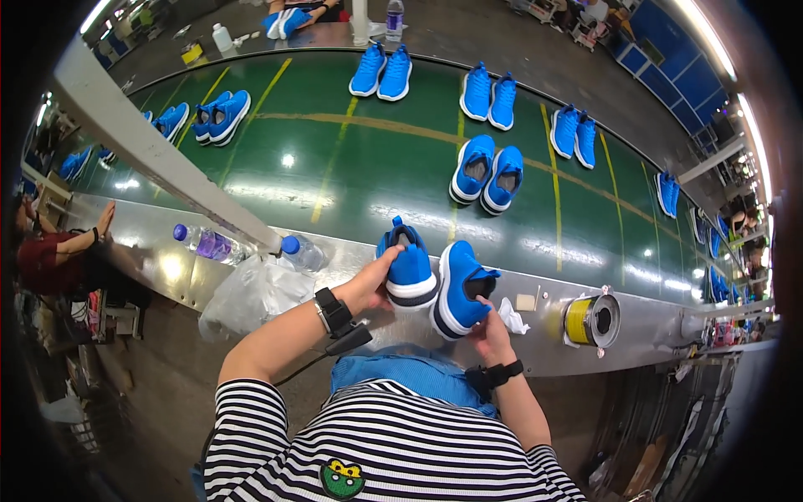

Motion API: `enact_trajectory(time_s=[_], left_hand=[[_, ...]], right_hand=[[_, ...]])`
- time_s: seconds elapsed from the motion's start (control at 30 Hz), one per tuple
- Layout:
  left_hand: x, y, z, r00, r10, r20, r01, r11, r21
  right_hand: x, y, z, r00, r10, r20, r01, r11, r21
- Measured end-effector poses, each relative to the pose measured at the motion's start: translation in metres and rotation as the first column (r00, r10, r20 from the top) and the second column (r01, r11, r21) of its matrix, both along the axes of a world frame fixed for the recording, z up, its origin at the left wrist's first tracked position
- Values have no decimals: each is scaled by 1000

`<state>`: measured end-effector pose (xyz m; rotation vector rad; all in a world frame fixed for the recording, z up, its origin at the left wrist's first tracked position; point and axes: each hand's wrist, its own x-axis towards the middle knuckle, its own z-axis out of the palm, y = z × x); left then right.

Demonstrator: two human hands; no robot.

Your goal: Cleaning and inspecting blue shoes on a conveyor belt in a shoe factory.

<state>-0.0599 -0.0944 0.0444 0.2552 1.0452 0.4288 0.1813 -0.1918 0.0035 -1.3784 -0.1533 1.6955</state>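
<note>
While this person stands at the belt in a striped top, both hands are busy, one blue shoe each. The left hand (370,289) is part-closed round the near-left side of the left shoe (410,266), thumb up by the collar. The right hand (490,333) looks closed on the near-right end of the right shoe (454,289); can't really see all the fingers tbh.

Both shoes are right in front of the person, over the near metal tabletop (544,351), side by side with barely any gap. Long axes run roughly near to far, the left one heel toward the body, the right one rolled so its opening faces right.

Far of them is the green belt (393,171), and the closest pair of shoes (475,167) on it sits far and a bit right, so nearer the right shoe.

Clutter-wise: crumpled tissue (511,318) and a yellow tin (577,322) off right, plastic bag (251,294) and blue-capped bottle (303,253) left. Slanted white post (159,151) crowds the far left, but nothing stands between the held shoes and the belt.
</note>
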Motion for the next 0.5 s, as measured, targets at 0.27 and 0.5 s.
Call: enact_trajectory(time_s=[0.27,0.5], left_hand=[[-17,-37,-150,723,-150,-675,601,619,506],[-8,-41,-167,747,-133,-651,546,682,487]], right_hand=[[-17,-2,-49,326,103,940,-528,844,91],[-48,6,24,-12,154,988,-911,407,-74]])
